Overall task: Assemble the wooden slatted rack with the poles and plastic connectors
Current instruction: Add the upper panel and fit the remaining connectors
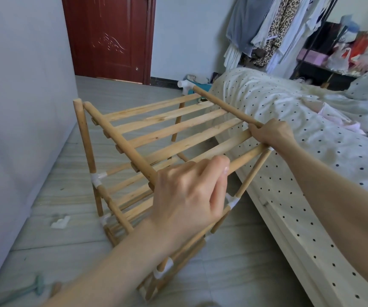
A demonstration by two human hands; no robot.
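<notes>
The top slatted shelf (pixel 167 125) is held level above the partly built rack (pixel 121 196), which stands on the floor between a wall and the bed (pixel 311 134). The left hand (pixel 189 193) is curled around the shelf's near corner pole, apparently to steady it. The right hand (pixel 269 134) is closed around the right side rail (pixel 225 105), probably to guide its end toward a connector. At the rail's far end, well beyond the right hand, a white plastic connector (pixel 185 85) is already fitted. Left of the left hand, an upright pole (pixel 84 136) stands bare-topped, with no connector yet.
</notes>
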